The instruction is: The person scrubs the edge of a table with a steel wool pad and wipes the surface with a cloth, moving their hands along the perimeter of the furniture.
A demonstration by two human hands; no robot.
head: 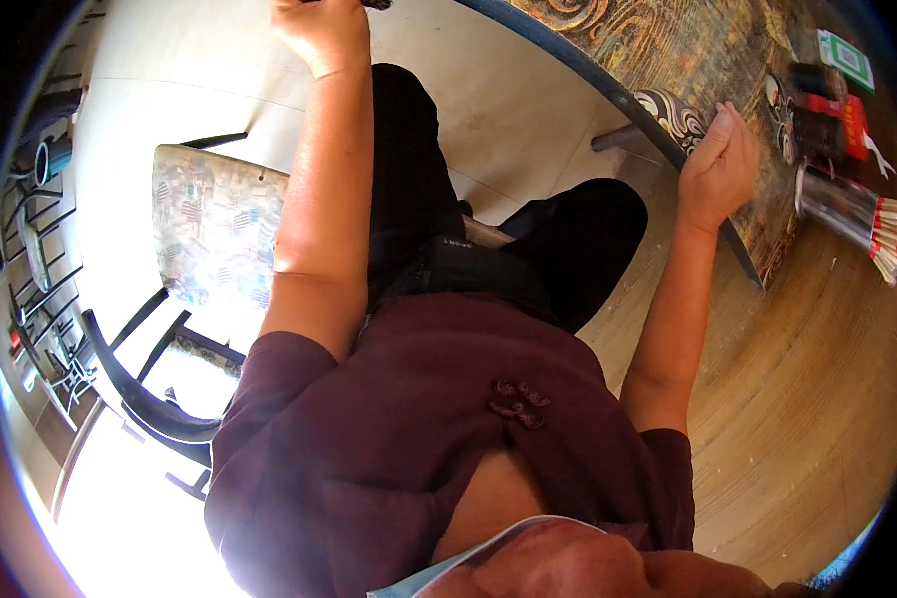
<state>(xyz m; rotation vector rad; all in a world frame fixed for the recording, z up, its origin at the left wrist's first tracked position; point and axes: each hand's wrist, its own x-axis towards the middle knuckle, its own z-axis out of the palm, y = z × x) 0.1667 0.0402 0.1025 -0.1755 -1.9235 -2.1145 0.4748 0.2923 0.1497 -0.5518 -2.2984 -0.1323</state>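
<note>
My left hand (321, 34) reaches up to the top edge of the view, which cuts off its fingers. Bits of a dark object (377, 3) show beside the curled fingers, and the hand appears closed around it. What it is cannot be made out. Over the edge of a swirl-patterned table (635, 45), my right hand (720, 168) is held with fingers together and slightly blurred. Just left of it lies an item with a black, white and brown swirl pattern (673, 116). Whether the right hand holds anything is hidden.
On the right stand a clear holder of red-banded sticks (856, 205), dark containers (818, 131), a red packet (854, 123) and a card with a printed code (846, 60). A chair with a patterned seat (217, 224) is at left, more chairs (41, 224) beyond.
</note>
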